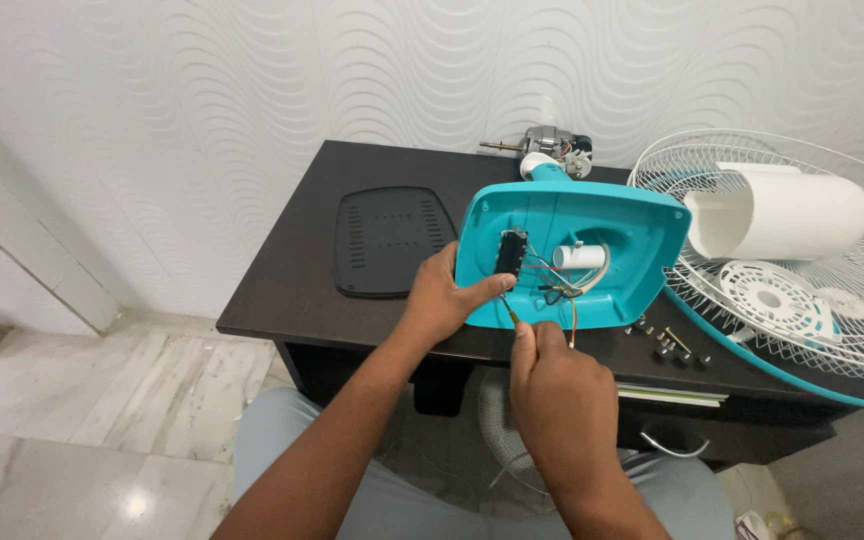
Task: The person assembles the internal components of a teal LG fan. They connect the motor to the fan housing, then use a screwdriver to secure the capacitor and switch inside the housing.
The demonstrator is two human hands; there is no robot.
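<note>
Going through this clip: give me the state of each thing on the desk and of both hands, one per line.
Teal fan base: tipped up on edge, underside open, wires exposed.
Black bottom cover: removed, lying flat.
Fan motor: detached, lying by the wall.
Fan grille: off, lying flat.
White housing: detached, resting on the grille.
Screws: taken out, loose.
Left hand: gripping the base's edge.
Right hand: closed on a thin tool.

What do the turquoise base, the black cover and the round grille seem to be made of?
Turquoise base, held by the left hand: probably moulded plastic, with an even colour, a soft sheen and rounded edges.
Black cover on the desk: likely matte plastic, with moulded rows of slots.
Round grille: apparently thin metal wire with a white coating, though this view cannot confirm metal.
</note>
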